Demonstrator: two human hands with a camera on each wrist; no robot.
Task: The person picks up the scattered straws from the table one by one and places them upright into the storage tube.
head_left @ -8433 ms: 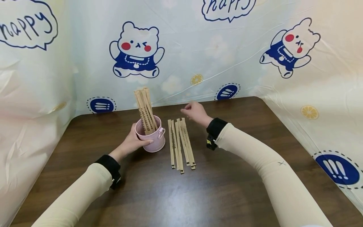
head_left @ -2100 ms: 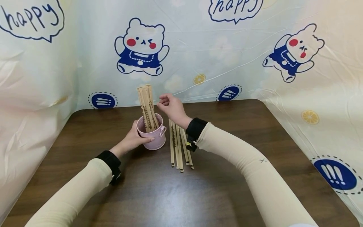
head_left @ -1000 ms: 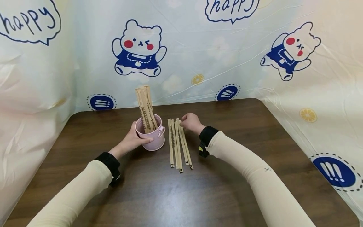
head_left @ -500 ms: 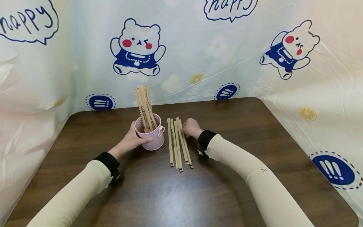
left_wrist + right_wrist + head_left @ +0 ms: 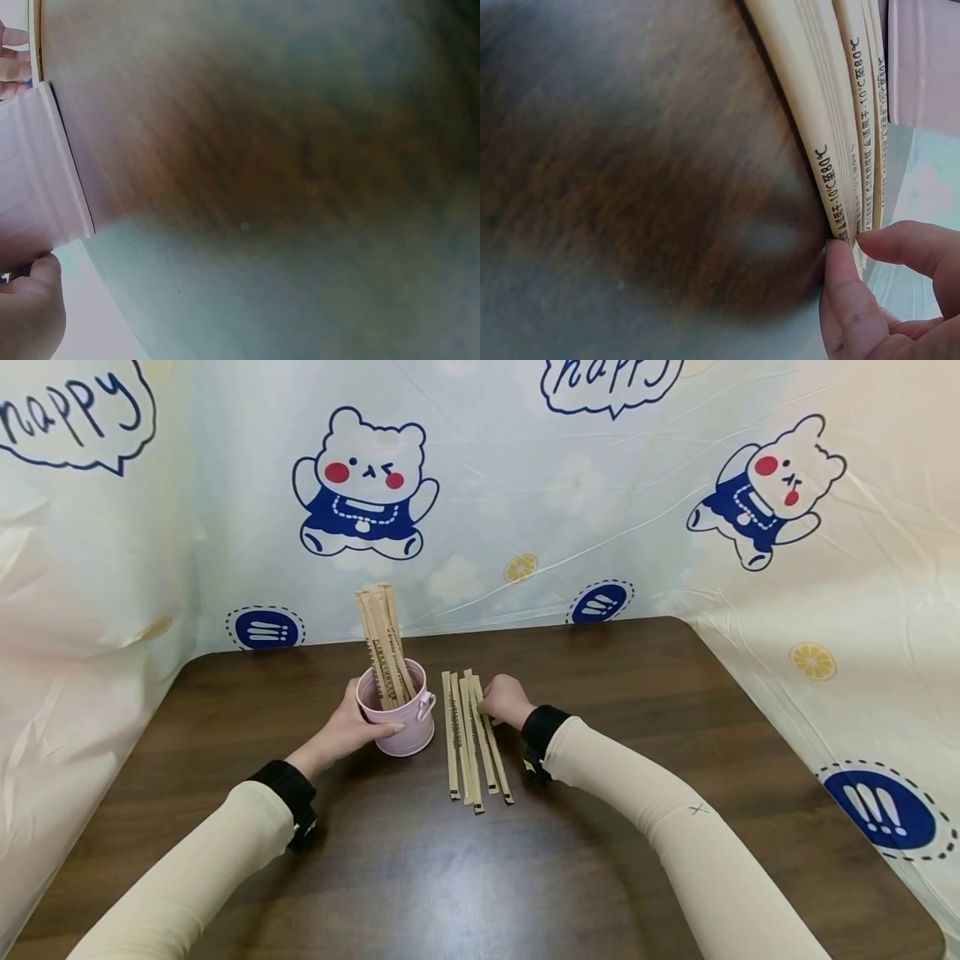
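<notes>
My left hand (image 5: 345, 725) grips a small pink bucket (image 5: 408, 737) from its left side, thumb across the front. Several paper-wrapped straws (image 5: 384, 647) stand in it, leaning left with their upper ends above the rim. To the bucket's right, more wrapped straws (image 5: 459, 743) lie side by side on the table. With thumb and index finger, my right hand (image 5: 507, 700) pinches the rightmost wrapped straw (image 5: 497, 762) toward its far end. Dark print shows on this straw (image 5: 802, 90) in the right wrist view. The left wrist view catches only part of the bucket (image 5: 37, 172).
A dark brown wooden table (image 5: 465, 893) spreads under everything. Behind it hangs a pale printed curtain (image 5: 487, 485) with cartoon bears, meeting the table's far edge. The bucket's small handle joint (image 5: 427, 705) sticks out toward the lying straws.
My right hand has gone from above the bucket back to the lying straws and pinches the rightmost one, whose near end has shifted slightly right. My left hand stays on the bucket.
</notes>
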